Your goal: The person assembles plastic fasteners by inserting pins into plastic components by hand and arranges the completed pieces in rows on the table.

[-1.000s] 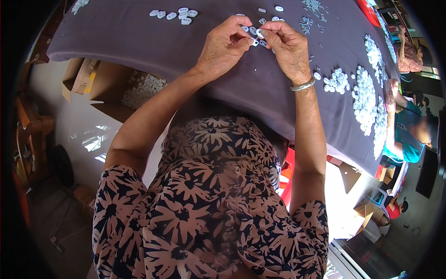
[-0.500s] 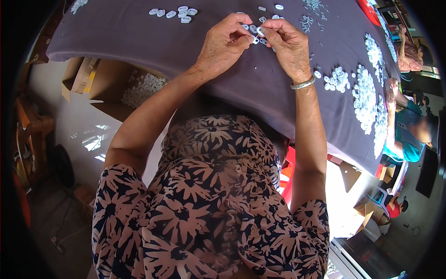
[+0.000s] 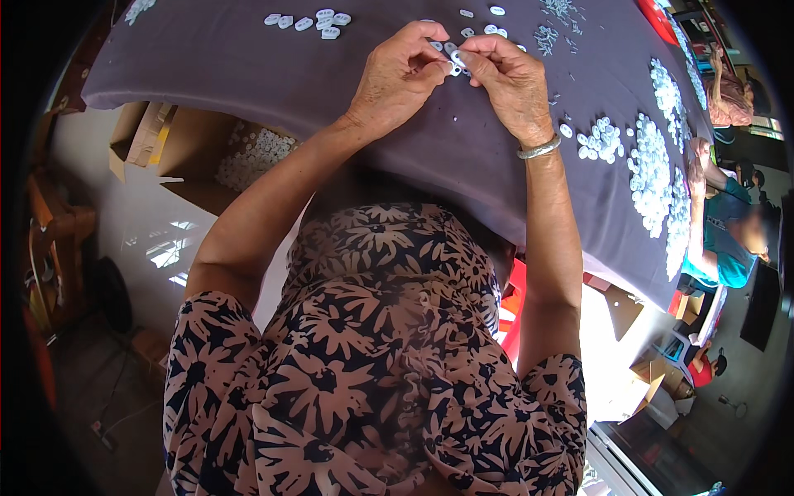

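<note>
Little changes from a second ago: left hand (image 3: 397,78) and right hand (image 3: 509,83) stay together over the grey cloth (image 3: 248,66), fingertips pinched shut on a small white piece (image 3: 455,59) held between them (shape too small to tell), same spot as before; loose white pieces (image 3: 310,21) lie nearby, so the fine work continues

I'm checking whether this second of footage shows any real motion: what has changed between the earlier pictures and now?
Almost nothing. The left hand and right hand stay together over the grey cloth, fingertips pinching the same small white pieces; nothing is visibly picked up or let go. The row of white pieces at the far edge and the big white heaps on the right lie as before.
</note>
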`<action>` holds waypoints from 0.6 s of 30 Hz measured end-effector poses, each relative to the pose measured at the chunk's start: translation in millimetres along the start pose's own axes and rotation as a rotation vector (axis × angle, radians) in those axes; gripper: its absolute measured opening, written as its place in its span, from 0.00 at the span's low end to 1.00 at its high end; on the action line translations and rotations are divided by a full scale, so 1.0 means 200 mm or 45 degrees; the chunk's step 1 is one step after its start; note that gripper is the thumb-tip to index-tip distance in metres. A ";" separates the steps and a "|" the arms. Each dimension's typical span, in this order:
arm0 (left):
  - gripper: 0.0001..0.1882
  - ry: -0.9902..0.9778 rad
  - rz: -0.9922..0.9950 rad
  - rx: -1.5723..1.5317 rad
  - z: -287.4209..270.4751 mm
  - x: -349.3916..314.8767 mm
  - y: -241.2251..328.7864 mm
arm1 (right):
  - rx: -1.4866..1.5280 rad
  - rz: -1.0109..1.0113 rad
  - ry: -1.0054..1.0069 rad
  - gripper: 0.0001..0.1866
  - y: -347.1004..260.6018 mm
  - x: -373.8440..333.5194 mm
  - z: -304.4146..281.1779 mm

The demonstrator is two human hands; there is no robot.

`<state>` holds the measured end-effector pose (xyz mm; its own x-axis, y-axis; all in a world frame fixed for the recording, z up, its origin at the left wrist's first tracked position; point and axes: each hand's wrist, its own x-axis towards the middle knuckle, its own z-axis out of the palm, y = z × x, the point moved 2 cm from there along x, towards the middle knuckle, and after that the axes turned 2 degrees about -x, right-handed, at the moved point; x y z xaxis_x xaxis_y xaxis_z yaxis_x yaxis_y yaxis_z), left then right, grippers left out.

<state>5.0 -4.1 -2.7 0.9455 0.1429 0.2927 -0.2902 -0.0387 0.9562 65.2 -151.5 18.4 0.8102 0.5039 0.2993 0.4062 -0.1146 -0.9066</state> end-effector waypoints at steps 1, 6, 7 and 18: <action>0.15 0.008 0.007 -0.005 0.00 0.00 0.00 | -0.018 -0.002 -0.010 0.05 0.01 0.00 0.01; 0.16 0.028 -0.081 -0.045 0.00 -0.01 0.01 | 0.036 -0.009 -0.053 0.04 0.02 -0.01 0.03; 0.16 0.044 -0.108 -0.088 0.00 -0.01 0.01 | 0.040 -0.014 -0.057 0.04 0.02 -0.02 0.03; 0.17 0.000 -0.223 -0.150 -0.02 0.00 0.02 | -0.059 -0.069 -0.123 0.14 0.05 -0.04 0.01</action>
<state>3.7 0.8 1.9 0.9829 0.1374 0.1223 -0.1370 0.1030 0.9852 61.9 -153.9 7.0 0.7431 0.5903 0.3152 0.4690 -0.1234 -0.8745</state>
